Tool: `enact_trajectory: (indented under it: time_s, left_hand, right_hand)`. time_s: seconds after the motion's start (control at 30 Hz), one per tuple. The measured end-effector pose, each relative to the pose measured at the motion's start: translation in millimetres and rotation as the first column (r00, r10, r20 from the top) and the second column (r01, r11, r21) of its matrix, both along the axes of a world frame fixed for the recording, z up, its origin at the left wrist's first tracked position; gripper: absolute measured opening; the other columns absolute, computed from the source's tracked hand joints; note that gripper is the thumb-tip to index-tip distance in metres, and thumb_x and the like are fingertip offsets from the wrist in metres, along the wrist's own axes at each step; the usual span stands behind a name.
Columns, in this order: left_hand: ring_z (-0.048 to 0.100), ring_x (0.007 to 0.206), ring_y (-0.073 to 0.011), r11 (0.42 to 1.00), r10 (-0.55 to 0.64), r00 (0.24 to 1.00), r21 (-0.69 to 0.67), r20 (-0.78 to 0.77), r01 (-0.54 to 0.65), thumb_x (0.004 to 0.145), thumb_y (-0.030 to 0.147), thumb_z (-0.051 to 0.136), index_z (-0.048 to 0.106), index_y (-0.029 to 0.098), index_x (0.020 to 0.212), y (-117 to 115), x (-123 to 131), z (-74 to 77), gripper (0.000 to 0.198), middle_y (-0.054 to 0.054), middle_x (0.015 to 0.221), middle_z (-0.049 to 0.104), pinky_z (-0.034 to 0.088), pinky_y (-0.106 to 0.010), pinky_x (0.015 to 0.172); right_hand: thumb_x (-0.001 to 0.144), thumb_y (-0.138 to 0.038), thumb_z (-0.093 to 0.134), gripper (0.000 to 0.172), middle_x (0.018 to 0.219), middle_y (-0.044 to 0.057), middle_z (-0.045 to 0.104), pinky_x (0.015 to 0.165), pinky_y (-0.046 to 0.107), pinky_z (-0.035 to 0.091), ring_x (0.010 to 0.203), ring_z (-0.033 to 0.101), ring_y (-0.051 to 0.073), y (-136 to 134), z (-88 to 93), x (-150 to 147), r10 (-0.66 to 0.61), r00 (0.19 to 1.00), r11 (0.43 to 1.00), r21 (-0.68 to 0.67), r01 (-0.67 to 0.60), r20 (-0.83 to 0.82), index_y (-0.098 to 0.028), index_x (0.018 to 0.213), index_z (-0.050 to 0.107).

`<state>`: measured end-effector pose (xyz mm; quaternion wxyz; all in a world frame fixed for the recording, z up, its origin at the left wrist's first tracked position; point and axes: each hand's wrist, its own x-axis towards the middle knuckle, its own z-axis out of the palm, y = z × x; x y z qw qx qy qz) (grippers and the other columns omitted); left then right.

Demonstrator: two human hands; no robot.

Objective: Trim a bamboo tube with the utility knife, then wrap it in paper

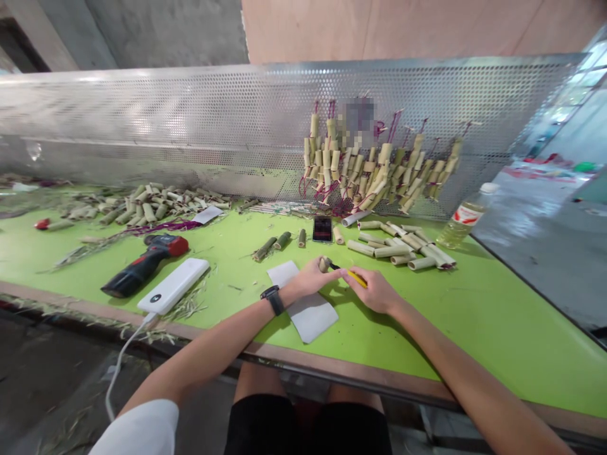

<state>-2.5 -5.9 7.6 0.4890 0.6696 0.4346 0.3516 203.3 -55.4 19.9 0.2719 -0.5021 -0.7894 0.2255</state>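
The fingers of the left hand (pixel 310 278) close around a short bamboo tube (pixel 325 263) just above the far edge of the white sheet (pixel 308 313) on the worktop (pixel 474 316). The right hand (pixel 374 291), just right of the sheet, grips a yellow-handled tool (pixel 355 278) with its tip at the tube's end. The step in hand appears to be dressing that end, which calls for a steady tube and controlled tip pressure.

- Left hand (pixel 310 278) grips a short bamboo piece (pixel 325 263) over white paper (pixel 308 313).
- Right hand (pixel 372 289) holds a yellow-handled tool (pixel 355 277) against it.
- Green counter (pixel 474 316) carries more bamboo.
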Motion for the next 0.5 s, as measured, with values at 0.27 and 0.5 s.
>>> enact_trajectory:
  time_s: [0.27,0.5]
  left_hand:
    - [0.038,0.059,-0.0109,0.989,-0.009,0.986,0.144,-0.165,0.033,0.08,0.073,0.065,0.045,0.02,0.074,2.0,-0.8,-1.2,0.057,0.006,0.065,0.042,0.03,-0.026,0.053]
    - [0.034,0.057,-0.011,0.981,-0.027,0.978,0.184,-0.205,0.065,0.082,0.076,0.06,0.044,0.02,0.068,10.4,-0.6,0.2,0.06,0.005,0.062,0.04,0.025,-0.027,0.052]
  right_hand:
    - [0.1,-0.06,0.041,0.057,0.093,0.01,0.077,0.06,0.029,0.044,0.07,0.065,0.02,2.9,-0.1,1.8,-0.031,0.999,0.999,-0.033,0.03,-0.032,-0.016,0.113,0.076]
    - [0.101,-0.059,0.039,0.06,0.081,0.01,0.078,0.049,0.028,0.04,0.054,0.062,0.019,-5.1,-3.4,-8.7,-0.242,0.947,0.959,0.197,0.202,0.211,-0.016,0.124,0.075]
